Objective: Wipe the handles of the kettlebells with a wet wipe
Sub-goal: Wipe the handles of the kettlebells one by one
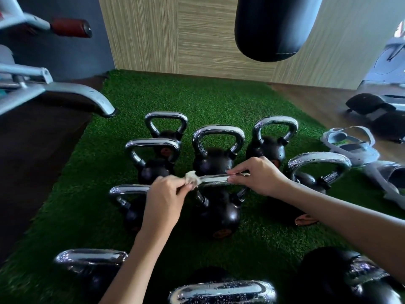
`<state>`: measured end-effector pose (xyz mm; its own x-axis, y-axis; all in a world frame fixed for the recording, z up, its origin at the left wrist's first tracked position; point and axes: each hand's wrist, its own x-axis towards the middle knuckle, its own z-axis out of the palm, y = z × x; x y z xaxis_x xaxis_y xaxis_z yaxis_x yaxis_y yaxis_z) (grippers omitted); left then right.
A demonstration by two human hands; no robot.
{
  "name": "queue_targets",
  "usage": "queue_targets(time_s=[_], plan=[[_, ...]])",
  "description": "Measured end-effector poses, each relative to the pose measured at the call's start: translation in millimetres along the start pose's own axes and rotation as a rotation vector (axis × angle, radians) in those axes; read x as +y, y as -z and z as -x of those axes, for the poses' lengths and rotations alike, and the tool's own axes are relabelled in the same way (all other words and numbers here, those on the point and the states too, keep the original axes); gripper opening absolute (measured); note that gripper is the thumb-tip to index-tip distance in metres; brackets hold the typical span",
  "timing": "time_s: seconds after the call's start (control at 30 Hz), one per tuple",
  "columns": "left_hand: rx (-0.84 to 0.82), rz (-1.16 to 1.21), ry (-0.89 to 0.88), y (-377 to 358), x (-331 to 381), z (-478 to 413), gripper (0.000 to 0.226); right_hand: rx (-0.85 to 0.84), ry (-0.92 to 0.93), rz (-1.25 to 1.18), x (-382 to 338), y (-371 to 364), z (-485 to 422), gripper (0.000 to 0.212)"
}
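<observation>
Head view: kettlebell (128,190) behind left hand (164,199)

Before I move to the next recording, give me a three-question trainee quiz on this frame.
1. True or false: the left hand holds the wet wipe at the left end of the chrome handle.
2. What does the kettlebell being wiped stand on? A. green turf B. a wooden bench C. a metal rack
3. Fill in: the right hand pinches the chrome handle at its ___ end.
Key: 1 true; 2 A; 3 right.
</observation>
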<state>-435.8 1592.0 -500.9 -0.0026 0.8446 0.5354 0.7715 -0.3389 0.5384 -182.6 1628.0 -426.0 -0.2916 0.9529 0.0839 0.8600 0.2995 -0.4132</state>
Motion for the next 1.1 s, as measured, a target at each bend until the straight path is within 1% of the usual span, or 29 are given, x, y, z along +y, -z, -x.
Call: queue_targets(time_s=[0.07, 0.1, 0.13, 0.17, 0.2, 0.23, 0.27, 0.37, 0.4, 0.47, 0.53, 0.57, 0.63, 0.7, 0.73, 0.8, 0.87, 0.97, 1.03, 1.1], plan=[[-0.043, 0.041, 0.100, 0.6, -5.5, 6.4, 0.009, 0.001, -0.004, 0.002, -0.4, 0.6, -0.3, 0.031], [-0.054, 0.070, 0.103, 1.7, -4.6, 7.0, 0.006, -0.009, -0.004, 0.006, -0.4, 1.0, -1.8, 0.030], [-0.048, 0.092, 0.086, 2.8, -1.9, 5.9, 0.011, -0.020, -0.006, 0.012, -1.0, 2.0, -3.1, 0.030], [-0.042, 0.094, 0.059, 3.6, 1.5, 4.3, 0.020, -0.030, -0.010, 0.022, -0.8, 2.5, -4.8, 0.030], [-0.035, 0.070, 0.036, 3.6, 4.5, 3.0, 0.024, -0.033, -0.014, 0.030, -0.9, 2.8, -5.7, 0.030], [-0.028, 0.034, 0.036, 2.3, 5.6, 3.9, 0.017, -0.036, -0.019, 0.028, 0.0, 2.7, -6.8, 0.030], [-0.022, 0.038, 0.067, 0.3, 5.0, 6.8, 0.007, -0.037, -0.019, 0.019, 1.0, 2.3, -7.2, 0.030], [0.000, 0.186, 0.288, -15.0, -1.1, 26.1, 0.026, -0.026, -0.022, -0.006, 1.1, 2.3, -5.7, 0.029], [0.016, 0.249, 0.329, -18.7, -0.2, 32.3, 0.024, -0.021, -0.016, -0.004, 1.1, 2.6, -5.4, 0.029], [0.043, 0.338, 0.380, -23.2, 3.2, 39.9, 0.016, -0.035, -0.004, 0.001, 0.0, 3.6, -5.0, 0.030], [0.068, 0.343, 0.411, -29.8, 6.0, 45.6, 0.018, -0.055, 0.014, 0.017, 0.5, 5.4, -6.2, 0.030], [0.068, 0.339, 0.442, -34.7, 7.0, 48.5, 0.024, -0.066, 0.028, 0.035, 1.0, 6.2, -7.1, 0.030], [0.038, 0.379, 0.540, -45.6, 9.4, 53.7, 0.036, -0.095, 0.065, 0.087, 2.6, 8.7, -9.4, 0.032], [0.012, 0.461, 0.648, -52.6, 9.7, 54.5, 0.035, -0.160, 0.081, 0.151, 6.5, 14.0, -13.3, 0.035], [0.009, 0.482, 0.672, -55.3, 7.3, 52.7, 0.033, -0.211, 0.077, 0.193, 9.9, 18.4, -15.0, 0.039], [-0.003, 0.471, 0.656, -58.3, 2.9, 49.9, 0.032, -0.324, 0.045, 0.278, 20.0, 25.9, -16.6, 0.043], [-0.003, 0.449, 0.632, -59.2, 3.0, 49.4, 0.031, -0.372, 0.032, 0.286, 30.7, 27.4, -14.7, 0.031], [0.006, 0.427, 0.614, -63.1, 5.1, 46.2, 0.035, -0.319, 0.029, 0.262, 34.7, 24.3, -8.3, 0.022], [-0.008, 0.401, 0.566, -67.9, -2.0, 34.7, 0.037, -0.293, 0.008, 0.278, 28.4, 21.8, 0.3, 0.028], [-0.060, 0.370, 0.501, -72.9, -13.6, 13.6, 0.042, -0.244, -0.059, 0.279, 18.5, 14.9, 16.1, 0.037]])
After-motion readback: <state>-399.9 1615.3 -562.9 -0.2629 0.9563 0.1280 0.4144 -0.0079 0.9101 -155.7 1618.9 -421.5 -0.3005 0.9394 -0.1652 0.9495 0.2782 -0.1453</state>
